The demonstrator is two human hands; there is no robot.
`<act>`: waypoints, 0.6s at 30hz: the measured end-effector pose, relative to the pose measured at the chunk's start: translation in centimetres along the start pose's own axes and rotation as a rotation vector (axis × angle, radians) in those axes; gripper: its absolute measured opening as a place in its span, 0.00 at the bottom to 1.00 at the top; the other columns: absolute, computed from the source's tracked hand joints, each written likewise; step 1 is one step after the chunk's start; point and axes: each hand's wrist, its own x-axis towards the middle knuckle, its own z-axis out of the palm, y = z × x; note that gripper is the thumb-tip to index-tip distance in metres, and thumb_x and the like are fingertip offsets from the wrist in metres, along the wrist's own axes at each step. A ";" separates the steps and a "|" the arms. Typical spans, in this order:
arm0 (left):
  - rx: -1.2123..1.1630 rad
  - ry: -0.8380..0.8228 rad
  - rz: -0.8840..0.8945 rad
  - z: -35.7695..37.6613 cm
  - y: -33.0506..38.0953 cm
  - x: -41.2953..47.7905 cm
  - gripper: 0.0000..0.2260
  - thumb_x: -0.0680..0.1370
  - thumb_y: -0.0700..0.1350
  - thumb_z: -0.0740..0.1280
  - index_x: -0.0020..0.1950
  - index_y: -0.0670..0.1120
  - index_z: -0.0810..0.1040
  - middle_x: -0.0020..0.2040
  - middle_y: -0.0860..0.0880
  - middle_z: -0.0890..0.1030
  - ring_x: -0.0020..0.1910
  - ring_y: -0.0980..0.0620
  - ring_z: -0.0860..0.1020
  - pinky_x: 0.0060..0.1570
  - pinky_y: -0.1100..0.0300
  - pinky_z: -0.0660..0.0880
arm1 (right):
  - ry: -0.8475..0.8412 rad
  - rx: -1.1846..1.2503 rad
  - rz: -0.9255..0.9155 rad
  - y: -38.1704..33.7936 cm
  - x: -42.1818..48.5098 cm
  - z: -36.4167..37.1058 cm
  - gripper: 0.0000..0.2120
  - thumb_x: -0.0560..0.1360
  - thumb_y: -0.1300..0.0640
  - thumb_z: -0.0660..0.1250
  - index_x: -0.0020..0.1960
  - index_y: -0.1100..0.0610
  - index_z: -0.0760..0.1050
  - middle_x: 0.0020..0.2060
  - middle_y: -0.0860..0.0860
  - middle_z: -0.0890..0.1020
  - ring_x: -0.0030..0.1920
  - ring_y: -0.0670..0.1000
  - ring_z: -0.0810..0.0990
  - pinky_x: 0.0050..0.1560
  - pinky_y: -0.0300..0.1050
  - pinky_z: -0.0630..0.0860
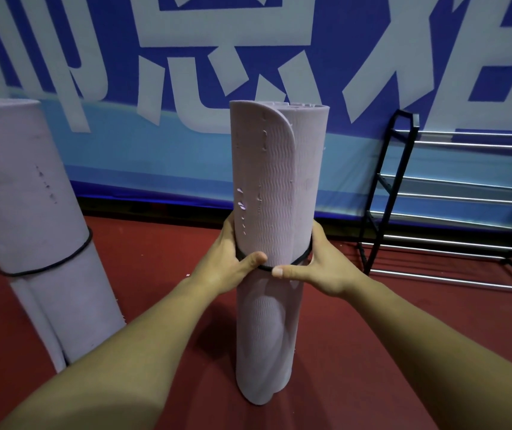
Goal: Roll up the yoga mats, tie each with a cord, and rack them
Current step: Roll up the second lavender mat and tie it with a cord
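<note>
Yoga mat [271,181], rolled, stands upright on the red floor [161,249]. The left hand [226,262] and right hand [320,268] grip its middle, thumbs pressing the black cord [299,259] looped round it. To the left, the second mat [25,197] stands already corded. Beyond, the rack [434,197] shows no mats, so racking both remains.

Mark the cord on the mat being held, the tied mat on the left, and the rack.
cord [298,259], head view, exposed stretch right of centre.
tied mat [31,197], head view, upper body of the roll.
rack [408,119], head view, top of the black side frame.
</note>
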 end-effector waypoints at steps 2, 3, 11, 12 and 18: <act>0.006 -0.017 0.001 -0.3 0.1 -0.1 0.62 0.56 0.84 0.63 0.81 0.51 0.53 0.76 0.52 0.68 0.73 0.55 0.69 0.70 0.53 0.70 | -0.007 0.012 -0.003 -0.3 0.1 -0.1 0.54 0.61 0.42 0.84 0.75 0.40 0.53 0.71 0.38 0.67 0.66 0.29 0.69 0.59 0.28 0.72; -0.005 -0.005 -0.003 -0.3 0.2 0.0 0.63 0.56 0.84 0.64 0.81 0.50 0.53 0.75 0.52 0.68 0.72 0.55 0.69 0.69 0.55 0.70 | -0.003 0.018 -0.006 -0.4 0.2 -0.1 0.54 0.60 0.41 0.84 0.75 0.39 0.53 0.71 0.37 0.67 0.67 0.30 0.69 0.61 0.29 0.73; -0.049 0.108 -0.076 0.8 0.9 0.0 0.54 0.57 0.69 0.73 0.77 0.49 0.59 0.67 0.52 0.75 0.63 0.55 0.76 0.58 0.60 0.73 | 0.029 -0.033 0.019 -0.4 0.1 0.0 0.63 0.57 0.42 0.86 0.80 0.45 0.50 0.70 0.39 0.71 0.66 0.37 0.73 0.54 0.33 0.77; -0.054 0.112 -0.073 0.8 0.9 0.1 0.54 0.57 0.68 0.73 0.77 0.48 0.59 0.67 0.52 0.75 0.63 0.55 0.76 0.57 0.61 0.72 | 0.039 -0.046 0.020 -0.4 0.3 -0.1 0.63 0.57 0.42 0.86 0.80 0.45 0.51 0.69 0.39 0.72 0.66 0.38 0.74 0.58 0.36 0.77; -0.146 0.165 -0.075 1.4 1.7 1.2 0.51 0.57 0.66 0.75 0.75 0.49 0.61 0.65 0.55 0.75 0.60 0.61 0.76 0.51 0.78 0.69 | 0.080 -0.075 -0.004 -1.2 1.2 -0.7 0.53 0.60 0.45 0.86 0.76 0.44 0.58 0.64 0.34 0.75 0.62 0.36 0.76 0.59 0.41 0.78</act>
